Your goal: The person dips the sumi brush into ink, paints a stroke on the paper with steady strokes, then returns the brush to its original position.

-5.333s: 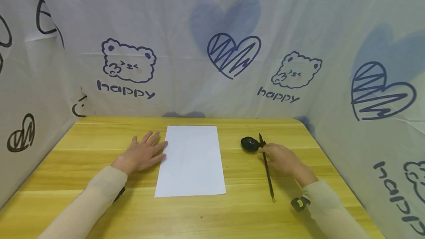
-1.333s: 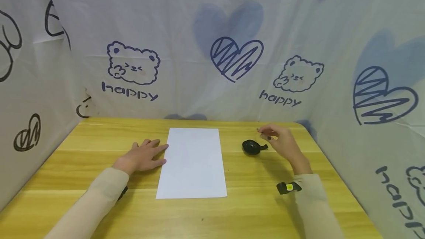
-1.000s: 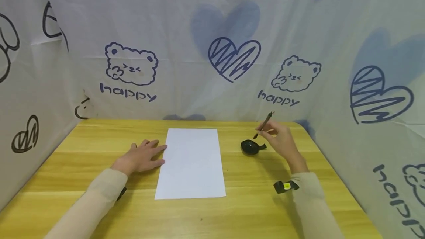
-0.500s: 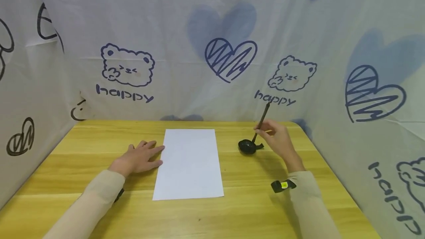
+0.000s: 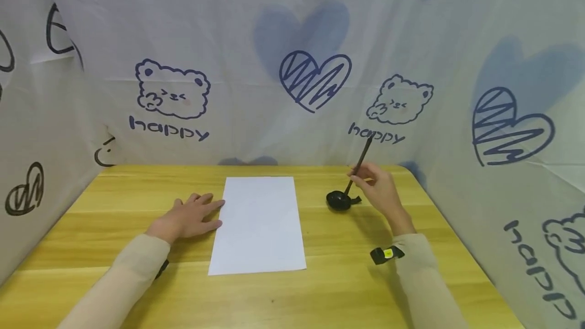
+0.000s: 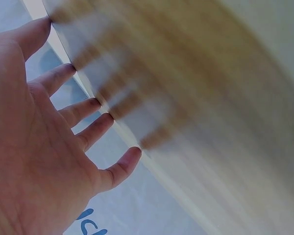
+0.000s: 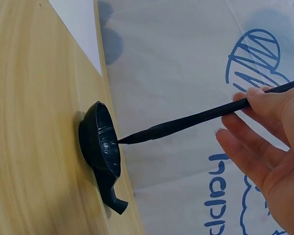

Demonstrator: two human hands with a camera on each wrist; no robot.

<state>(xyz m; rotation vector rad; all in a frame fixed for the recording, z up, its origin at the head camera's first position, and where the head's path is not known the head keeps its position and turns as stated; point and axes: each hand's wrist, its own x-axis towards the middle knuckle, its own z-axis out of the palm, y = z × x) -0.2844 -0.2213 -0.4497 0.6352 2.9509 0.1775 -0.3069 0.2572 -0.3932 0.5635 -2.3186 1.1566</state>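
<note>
My right hand (image 5: 378, 187) pinches a thin black brush (image 5: 358, 164) (image 7: 196, 118) and holds it steeply tilted, its tip dipped in a small black ink dish (image 5: 338, 200) (image 7: 99, 142) on the wooden table. A blank white sheet of paper (image 5: 259, 223) lies in the middle of the table. My left hand (image 5: 192, 214) (image 6: 49, 147) lies flat with fingers spread on the wood, fingertips at the sheet's left edge.
The yellow wooden table (image 5: 114, 278) is walled on three sides by a white cloth (image 5: 256, 75) printed with hearts and bears. Each wrist wears a small black camera, the right one (image 5: 383, 254) by the cuff.
The brush lay on the table beside the dish; my right hand lifted it, stood it up and lowered its tip into the dish. The left hand stayed on the table.
</note>
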